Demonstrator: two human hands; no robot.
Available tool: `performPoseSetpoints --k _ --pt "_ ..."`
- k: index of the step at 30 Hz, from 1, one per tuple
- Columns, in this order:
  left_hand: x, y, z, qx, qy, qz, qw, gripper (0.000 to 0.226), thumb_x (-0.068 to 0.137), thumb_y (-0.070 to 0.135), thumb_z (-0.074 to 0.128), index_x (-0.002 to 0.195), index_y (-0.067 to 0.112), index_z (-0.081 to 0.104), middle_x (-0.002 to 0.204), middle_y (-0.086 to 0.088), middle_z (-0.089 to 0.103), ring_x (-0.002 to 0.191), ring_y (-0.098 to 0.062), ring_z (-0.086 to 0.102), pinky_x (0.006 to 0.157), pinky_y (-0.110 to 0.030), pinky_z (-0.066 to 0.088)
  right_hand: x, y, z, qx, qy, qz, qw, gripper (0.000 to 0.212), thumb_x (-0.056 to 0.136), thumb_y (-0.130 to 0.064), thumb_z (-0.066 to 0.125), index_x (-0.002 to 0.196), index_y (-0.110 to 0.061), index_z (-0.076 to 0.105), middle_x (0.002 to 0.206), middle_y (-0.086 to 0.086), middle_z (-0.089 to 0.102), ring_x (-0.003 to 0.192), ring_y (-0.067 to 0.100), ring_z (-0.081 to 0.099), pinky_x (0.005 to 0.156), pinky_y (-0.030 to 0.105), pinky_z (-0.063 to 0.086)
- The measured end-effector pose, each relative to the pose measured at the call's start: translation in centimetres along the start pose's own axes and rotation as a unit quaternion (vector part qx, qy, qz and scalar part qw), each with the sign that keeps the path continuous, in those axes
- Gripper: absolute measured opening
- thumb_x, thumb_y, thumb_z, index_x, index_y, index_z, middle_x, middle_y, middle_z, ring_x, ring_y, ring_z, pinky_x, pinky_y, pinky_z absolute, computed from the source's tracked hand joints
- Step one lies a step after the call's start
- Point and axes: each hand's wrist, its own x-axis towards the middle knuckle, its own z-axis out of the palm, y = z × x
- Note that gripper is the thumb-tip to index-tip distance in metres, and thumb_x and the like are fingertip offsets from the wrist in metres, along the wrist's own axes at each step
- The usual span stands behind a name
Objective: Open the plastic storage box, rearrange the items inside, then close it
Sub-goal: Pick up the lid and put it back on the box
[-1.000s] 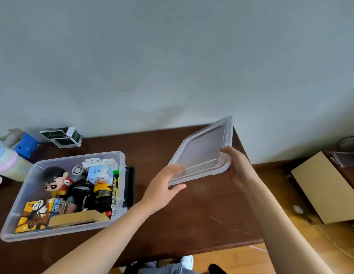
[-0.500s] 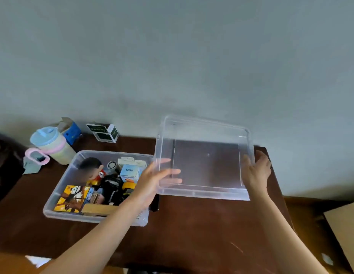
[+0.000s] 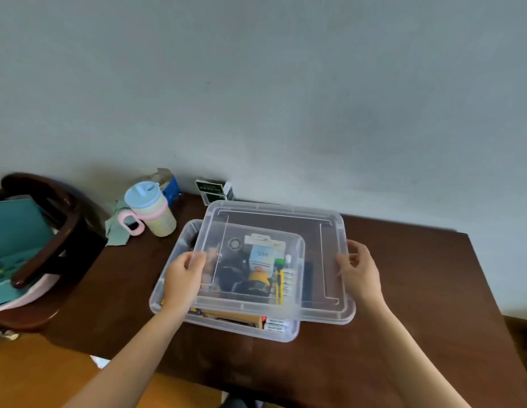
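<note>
Risk: clear lid [image 3: 274, 260] sits offset to the right of the storage box [image 3: 179, 304], so pressing down now would likely leave the left rim unseated or catch on tall items inside. Left hand [image 3: 182, 278] grips the lid's left edge, fingers curled; right hand [image 3: 359, 275] grips its right edge. Lid held between both hands, over the box on the wooden table [image 3: 433, 304]

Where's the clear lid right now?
In the head view, the lid is held over the box, offset right, left hand and right hand gripping its sides.
</note>
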Motion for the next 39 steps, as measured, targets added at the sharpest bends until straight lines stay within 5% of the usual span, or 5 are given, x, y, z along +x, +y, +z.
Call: performPoseSetpoints --k 7,18,33,36,39 --pt "4.1 -3.2 -5.0 0.151 0.007 0.035 0.988 0.030 0.095 0.032 0.052 0.111 0.010 0.065 0.100 -0.003 0.057 0.085 -0.015 0.051 0.074 -0.029 0.037 -3.0 -0.7 6.0 -0.074 0.020 0.020 0.997 0.017 0.086 -0.032 0.061 0.102 -0.028 0.058 0.078 -0.011 0.063 0.070 0.004 0.059 0.054 0.022 0.041" --pt "6.6 -5.7 -7.0 0.211 -0.072 0.075 0.972 0.035 0.095 0.032 0.050 0.128 0.020 0.050 0.086 0.000 0.057 0.074 -0.014 0.057 0.058 -0.027 0.039 -4.9 -0.8 9.1 -0.136 0.087 0.033 0.986 0.017 0.087 -0.030 0.058 0.103 -0.023 0.061 0.074 -0.010 0.060 0.065 0.004 0.056 0.050 0.023 0.036" --pt "7.6 -7.4 -6.6 0.327 -0.127 0.101 0.931 0.045 0.100 0.040 0.035 0.144 0.030 0.029 0.116 -0.001 0.050 0.068 -0.007 0.047 0.053 -0.021 0.036 -5.4 -0.7 9.8 -0.352 0.095 -0.010 0.931 0.025 0.095 -0.031 0.044 0.112 -0.021 0.060 0.092 -0.005 0.050 0.067 0.021 0.053 0.055 0.027 0.036" --pt "8.1 -7.2 -6.4 0.326 -0.132 0.102 0.931 0.048 0.099 0.036 0.038 0.145 0.026 0.030 0.125 -0.003 0.045 0.075 -0.008 0.052 0.055 -0.020 0.040 -4.8 -0.6 10.0 -0.349 0.059 0.008 0.935 0.033 0.095 -0.028 0.045 0.126 -0.019 0.053 0.112 0.001 0.054 0.097 0.023 0.054 0.070 0.033 0.046" --pt "9.4 -6.3 -5.8 0.296 -0.128 0.147 0.935 0.059 0.095 0.026 0.050 0.148 0.020 0.024 0.143 -0.006 0.033 0.119 -0.019 0.048 0.088 -0.031 0.048 -3.3 -1.1 10.4 -0.328 0.057 -0.010 0.943 0.057 0.093 -0.024 0.049 0.146 -0.019 0.029 0.149 0.005 0.032 0.135 0.029 0.029 0.104 0.044 0.035"
